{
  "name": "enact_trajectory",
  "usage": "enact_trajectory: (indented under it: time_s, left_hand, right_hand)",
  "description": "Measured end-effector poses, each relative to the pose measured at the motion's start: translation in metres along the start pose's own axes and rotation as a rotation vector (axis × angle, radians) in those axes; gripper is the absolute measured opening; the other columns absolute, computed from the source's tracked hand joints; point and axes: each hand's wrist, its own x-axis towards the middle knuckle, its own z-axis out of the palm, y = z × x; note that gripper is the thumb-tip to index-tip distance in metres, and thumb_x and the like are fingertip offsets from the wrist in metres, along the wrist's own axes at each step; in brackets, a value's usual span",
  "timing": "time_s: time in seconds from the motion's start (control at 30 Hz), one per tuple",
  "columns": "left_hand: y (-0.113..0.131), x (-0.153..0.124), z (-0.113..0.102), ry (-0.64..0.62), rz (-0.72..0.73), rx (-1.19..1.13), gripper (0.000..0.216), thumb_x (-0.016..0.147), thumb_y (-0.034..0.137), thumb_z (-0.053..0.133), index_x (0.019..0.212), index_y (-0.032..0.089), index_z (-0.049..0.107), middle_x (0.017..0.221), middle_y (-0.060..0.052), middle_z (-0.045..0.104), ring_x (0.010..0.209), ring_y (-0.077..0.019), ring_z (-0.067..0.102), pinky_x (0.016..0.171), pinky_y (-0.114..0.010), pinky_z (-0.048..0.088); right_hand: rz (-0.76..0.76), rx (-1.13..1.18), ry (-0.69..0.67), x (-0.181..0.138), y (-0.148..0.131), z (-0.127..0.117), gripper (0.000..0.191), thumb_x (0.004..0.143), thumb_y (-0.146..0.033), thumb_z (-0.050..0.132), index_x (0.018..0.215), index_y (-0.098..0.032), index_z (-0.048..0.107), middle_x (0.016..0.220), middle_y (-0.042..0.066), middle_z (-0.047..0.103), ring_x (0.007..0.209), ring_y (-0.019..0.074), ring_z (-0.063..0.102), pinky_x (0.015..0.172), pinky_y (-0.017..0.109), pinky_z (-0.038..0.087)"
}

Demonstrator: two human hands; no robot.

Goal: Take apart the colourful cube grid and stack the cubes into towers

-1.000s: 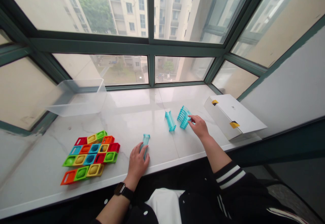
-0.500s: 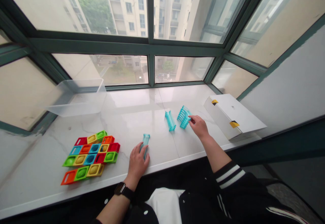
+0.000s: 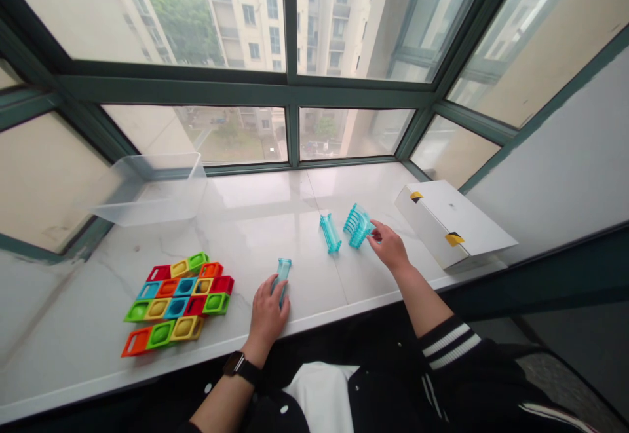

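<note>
My left hand [image 3: 269, 307] rests on the sill with its fingers wrapped about a pale, see-through blue straight track piece [image 3: 284, 269], whose far end sticks out. Farther right, my right hand [image 3: 388, 244] has thumb and fingertips closed on the right edge of a ribbed, curved turquoise track piece [image 3: 358, 225]. Part of that edge is hidden by the fingertips. Between the hands lies a straight turquoise track piece [image 3: 330, 233], apart from both and nearest the curved one.
At the left lies a staggered group of red, yellow, green, blue and orange square blocks [image 3: 177, 305]. A clear plastic bin [image 3: 147, 213] stands behind them by the window. A white box [image 3: 457, 223] with yellow-and-black tabs sits at the right. The marble sill [image 3: 246, 223] has a front edge close to my body.
My right hand has shifted slightly to the right along the curved piece's edge. My left hand and the straight pieces look almost unchanged.
</note>
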Motion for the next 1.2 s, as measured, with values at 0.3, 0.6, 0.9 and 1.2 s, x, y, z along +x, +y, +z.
enact_trajectory:
  time_s: [0.3, 0.6, 0.9, 1.2]
  left_hand:
    - [0.006, 0.001, -0.005, 0.056, -0.056, -0.086, 0.051, 0.094, 0.015, 0.049, 0.142, 0.028, 0.057, 0.142, -0.016, 0.058, 0.129, -0.0331, 0.057, 0.112, -0.056, 0.05]
    - [0.004, -0.004, -0.011, 0.086, -0.098, -0.341, 0.037, 0.099, 0.018, 0.047, 0.131, 0.022, 0.064, 0.149, -0.014, 0.049, 0.144, -0.0293, 0.05, 0.119, -0.054, 0.048]
    - [0.041, 0.033, -0.008, -0.089, -0.682, -1.527, 0.041, 0.087, 0.037, 0.079, 0.121, 0.024, 0.062, 0.127, -0.01, 0.069, 0.115, -0.0238, 0.072, 0.106, -0.046, 0.056]
    - [0.081, 0.031, 0.002, -0.229, -0.765, -1.715, 0.041, 0.079, 0.041, 0.089, 0.105, 0.018, 0.066, 0.1, -0.008, 0.076, 0.088, -0.0196, 0.073, 0.082, -0.033, 0.055]
  right_hand:
    - [0.028, 0.166, 0.005, -0.088, 0.003, 0.025, 0.041, 0.096, -0.037, 0.055, 0.134, -0.025, 0.063, 0.09, 0.004, 0.074, 0.076, 0.0231, 0.071, 0.081, 0.04, 0.061]
    - [-0.052, 0.164, -0.233, -0.137, -0.036, 0.078, 0.034, 0.094, -0.027, 0.057, 0.125, -0.026, 0.07, 0.089, 0.004, 0.075, 0.08, 0.0242, 0.07, 0.089, 0.044, 0.056]
    - [-0.125, 0.521, -0.492, -0.129, -0.098, 0.084, 0.039, 0.094, -0.03, 0.068, 0.132, -0.028, 0.061, 0.111, 0.004, 0.073, 0.091, 0.0194, 0.07, 0.085, 0.036, 0.058]
    - [-0.252, 0.374, -0.39, -0.13, -0.115, 0.096, 0.026, 0.091, -0.019, 0.071, 0.115, -0.023, 0.064, 0.106, 0.005, 0.072, 0.099, 0.0232, 0.067, 0.093, 0.04, 0.054]
